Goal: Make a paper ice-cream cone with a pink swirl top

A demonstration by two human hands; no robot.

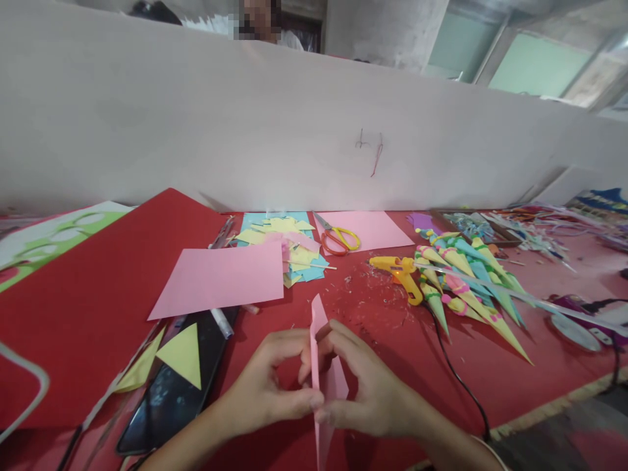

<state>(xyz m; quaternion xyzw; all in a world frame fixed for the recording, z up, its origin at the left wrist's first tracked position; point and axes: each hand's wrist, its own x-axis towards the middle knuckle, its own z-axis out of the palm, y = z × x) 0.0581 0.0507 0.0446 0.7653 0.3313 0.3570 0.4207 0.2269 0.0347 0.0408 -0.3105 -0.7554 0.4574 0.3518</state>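
A folded piece of pink paper stands on edge between my two hands, above the red tabletop. My left hand pinches it from the left, thumb toward me and fingers behind. From the other side my right hand grips the same paper, its thumb close beside the left thumb and its fingers curled over the fold. Some fingertips are hidden behind the paper. Left of my hands lies a black phone with a yellow paper triangle on it. A flat pink sheet lies beyond it.
Scissors lie on another pink sheet near the white partition. A yellow glue gun, its cord trailing forward, rests beside several paper cones. Paper scraps form a pile. A large red sheet covers the left.
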